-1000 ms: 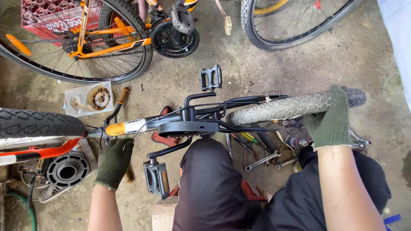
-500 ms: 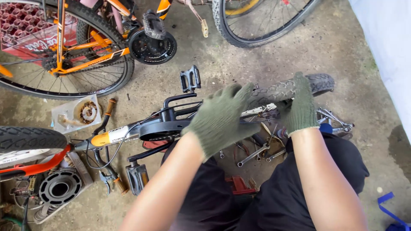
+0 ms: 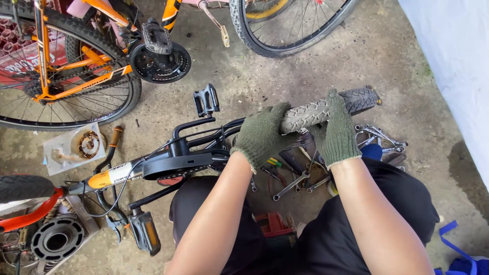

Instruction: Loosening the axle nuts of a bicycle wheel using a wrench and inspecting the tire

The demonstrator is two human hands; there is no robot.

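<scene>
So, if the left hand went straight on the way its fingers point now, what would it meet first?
The left hand, in a green knit glove, already grips the grey knobby rubber tyre, fingers curled over it. Beyond the tyre, probably only bare concrete floor, though depth is unclear.

A flat, clear plastic blister package (image 3: 75,147) lies on the concrete floor (image 3: 305,76) at the left, below the orange bicycle's wheel (image 3: 61,66); it is roughly square with a pale backing and holds a round, brownish metal part. An orange-and-white label band (image 3: 113,176) wraps the dark frame tube of the small bicycle just beside it. No screens or signs are in sight.
</scene>
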